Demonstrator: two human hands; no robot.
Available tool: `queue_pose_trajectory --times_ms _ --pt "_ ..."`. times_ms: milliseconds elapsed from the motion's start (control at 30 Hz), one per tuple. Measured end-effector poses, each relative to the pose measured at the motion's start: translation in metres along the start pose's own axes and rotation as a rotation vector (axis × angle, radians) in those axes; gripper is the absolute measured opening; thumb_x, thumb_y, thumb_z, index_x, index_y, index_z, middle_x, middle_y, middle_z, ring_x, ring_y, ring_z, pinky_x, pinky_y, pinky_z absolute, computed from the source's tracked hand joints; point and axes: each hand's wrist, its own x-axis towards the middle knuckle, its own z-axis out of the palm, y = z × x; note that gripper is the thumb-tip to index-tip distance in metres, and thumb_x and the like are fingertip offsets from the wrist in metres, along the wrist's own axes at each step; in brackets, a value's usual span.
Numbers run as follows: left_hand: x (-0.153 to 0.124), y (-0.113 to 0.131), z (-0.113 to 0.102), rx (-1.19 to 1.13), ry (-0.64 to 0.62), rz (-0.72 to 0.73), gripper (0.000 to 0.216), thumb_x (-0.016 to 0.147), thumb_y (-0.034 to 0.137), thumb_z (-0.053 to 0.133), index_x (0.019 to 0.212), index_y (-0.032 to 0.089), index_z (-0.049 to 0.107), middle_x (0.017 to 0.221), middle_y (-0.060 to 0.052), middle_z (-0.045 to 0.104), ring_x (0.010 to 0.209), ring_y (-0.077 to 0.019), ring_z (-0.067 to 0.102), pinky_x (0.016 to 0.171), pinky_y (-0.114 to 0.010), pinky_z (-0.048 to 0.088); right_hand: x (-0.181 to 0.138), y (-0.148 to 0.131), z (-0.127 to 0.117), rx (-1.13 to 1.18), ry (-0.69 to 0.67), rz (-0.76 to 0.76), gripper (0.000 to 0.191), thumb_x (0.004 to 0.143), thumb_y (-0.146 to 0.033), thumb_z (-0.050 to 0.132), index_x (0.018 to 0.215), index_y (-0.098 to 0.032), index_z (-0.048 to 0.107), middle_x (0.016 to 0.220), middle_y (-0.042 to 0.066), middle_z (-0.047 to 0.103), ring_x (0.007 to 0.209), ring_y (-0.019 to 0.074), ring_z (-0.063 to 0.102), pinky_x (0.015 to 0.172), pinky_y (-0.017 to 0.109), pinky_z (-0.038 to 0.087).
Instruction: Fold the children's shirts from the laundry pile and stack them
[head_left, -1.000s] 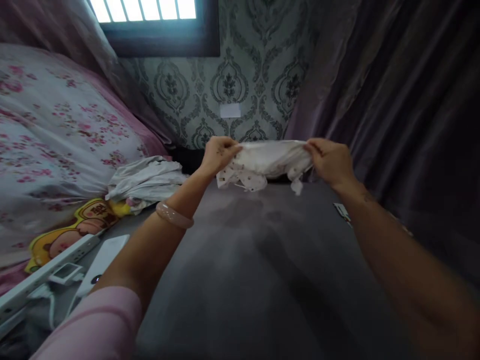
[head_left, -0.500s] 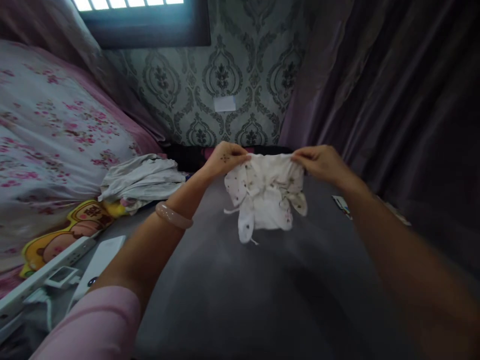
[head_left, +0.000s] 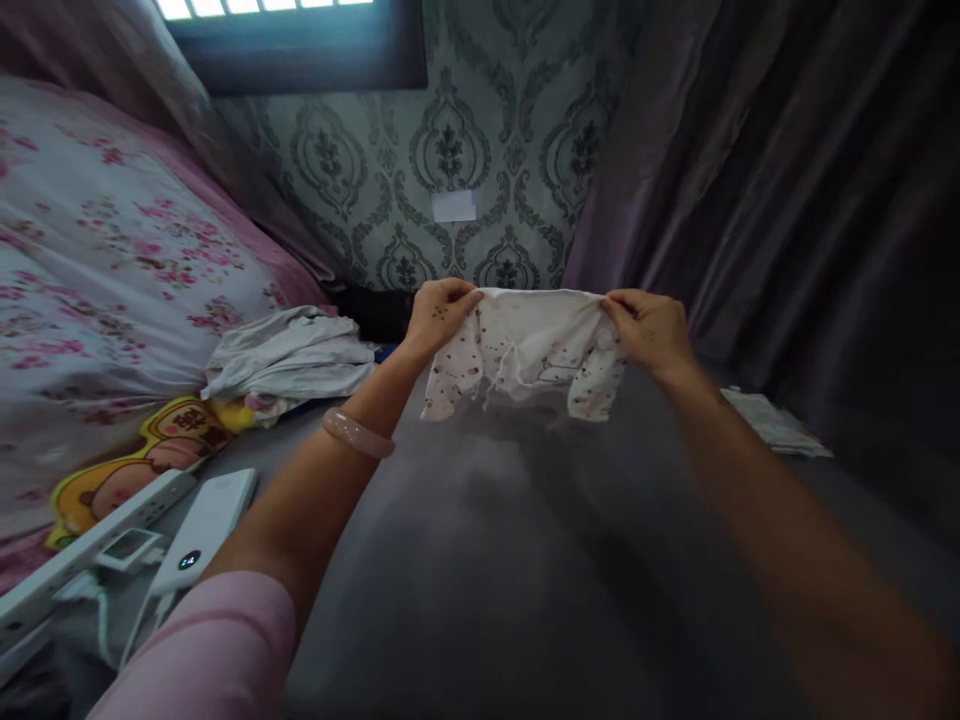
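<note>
White cotton, spotted, the baby garment (head_left: 525, 345) hangs stretched between both hands above the grey bed surface (head_left: 480, 560). Left hand (head_left: 437, 315) pinches one top corner, right hand (head_left: 651, 328) pinches the other, fingers closed on the cloth. Keeping the top edge taut and level (sleeves dangling evenly) would likely serve best. No containers show; a folded pile of clothes (head_left: 289, 355) lies beside the floral quilt (head_left: 112, 270)

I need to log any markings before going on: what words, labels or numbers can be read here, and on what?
Yellow cartoon cushion: red characters at its top, too blurred to read.
White power bank: small lit display, digits too small to read.
Papers at right: print illegible.
Small spotted garment, held by left hand and right hand: no text.
</note>
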Motion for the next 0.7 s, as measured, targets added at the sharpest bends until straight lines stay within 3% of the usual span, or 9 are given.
queue_pose_trajectory --times_ms 133,267,333,400,467,500,567,633,700 --pt "-0.007 0.005 -0.017 -0.146 -0.115 -0.089 0.024 0.075 0.037 0.067 0.083 0.014 0.073 0.072 -0.003 0.068 0.064 -0.0118 0.058 0.057 -0.022 0.044 -0.004 0.001 -0.014 0.228 -0.172 0.019 0.033 0.085 -0.048 0.055 0.093 -0.022 0.074 0.084 0.005 0.073 0.074 0.0205 0.064 0.064 0.031 0.048" --pt "-0.006 0.009 -0.030 -0.194 -0.399 -0.220 0.027 0.073 0.039 0.070 0.084 0.015 0.074 0.072 -0.006 0.070 0.062 -0.0138 0.061 0.054 -0.024 0.046 0.004 0.010 -0.018 0.413 -0.540 0.117 0.036 0.078 -0.054 0.063 0.091 -0.023 0.074 0.075 0.002 0.070 0.062 0.0158 0.061 0.055 0.027 0.047" --pt "-0.002 0.008 -0.026 -0.094 -0.397 -0.192 0.023 0.071 0.036 0.071 0.079 0.015 0.075 0.070 -0.004 0.069 0.062 -0.0137 0.060 0.053 -0.023 0.045 0.010 0.011 -0.014 0.364 -0.522 0.148 0.034 0.075 -0.052 0.066 0.086 -0.021 0.075 0.070 0.002 0.069 0.059 0.0149 0.059 0.052 0.026 0.045" --pt "0.000 0.008 -0.021 0.022 -0.224 -0.106 0.021 0.073 0.034 0.069 0.078 0.015 0.075 0.067 -0.003 0.068 0.064 -0.0132 0.059 0.054 -0.022 0.043 0.013 0.009 -0.012 0.322 -0.378 0.154 0.033 0.076 -0.051 0.066 0.082 -0.019 0.074 0.067 0.001 0.067 0.058 0.0144 0.059 0.051 0.025 0.044" --pt "0.001 0.009 -0.020 0.056 -0.089 -0.030 0.022 0.076 0.035 0.066 0.080 0.016 0.075 0.068 -0.002 0.068 0.066 -0.0132 0.059 0.055 -0.021 0.044 0.013 0.003 -0.017 0.337 -0.406 0.126 0.034 0.076 -0.051 0.065 0.084 -0.020 0.074 0.070 0.002 0.068 0.061 0.0151 0.060 0.052 0.026 0.045" --pt "0.000 0.010 -0.022 0.038 -0.115 -0.013 0.023 0.076 0.037 0.066 0.082 0.016 0.076 0.068 -0.002 0.068 0.067 -0.0135 0.060 0.055 -0.022 0.045 0.013 0.000 -0.022 0.363 -0.490 0.106 0.034 0.076 -0.052 0.065 0.086 -0.021 0.074 0.072 0.002 0.069 0.063 0.0156 0.062 0.054 0.026 0.047" --pt "-0.003 0.013 -0.029 -0.023 -0.331 -0.026 0.023 0.073 0.038 0.071 0.081 0.017 0.076 0.069 -0.004 0.069 0.066 -0.0146 0.061 0.056 -0.024 0.047 0.011 -0.006 -0.034 0.398 -0.639 0.087 0.035 0.075 -0.054 0.065 0.088 -0.023 0.074 0.075 0.002 0.071 0.065 0.0162 0.063 0.056 0.027 0.049" --pt "-0.006 0.015 -0.037 -0.062 -0.500 -0.069 0.023 0.068 0.039 0.076 0.077 0.018 0.076 0.066 -0.004 0.069 0.063 -0.0151 0.062 0.056 -0.026 0.048 0.011 -0.011 -0.042 0.375 -0.638 0.093 0.035 0.075 -0.056 0.065 0.084 -0.023 0.074 0.072 0.002 0.070 0.062 0.0156 0.062 0.054 0.027 0.048" --pt "-0.009 0.017 -0.040 -0.104 -0.484 -0.110 0.024 0.069 0.040 0.075 0.076 0.017 0.076 0.066 -0.004 0.069 0.062 -0.0147 0.062 0.056 -0.027 0.049 0.010 -0.013 -0.045 0.346 -0.622 0.085 0.036 0.075 -0.057 0.065 0.081 -0.023 0.074 0.069 0.001 0.069 0.060 0.0151 0.061 0.052 0.027 0.048"
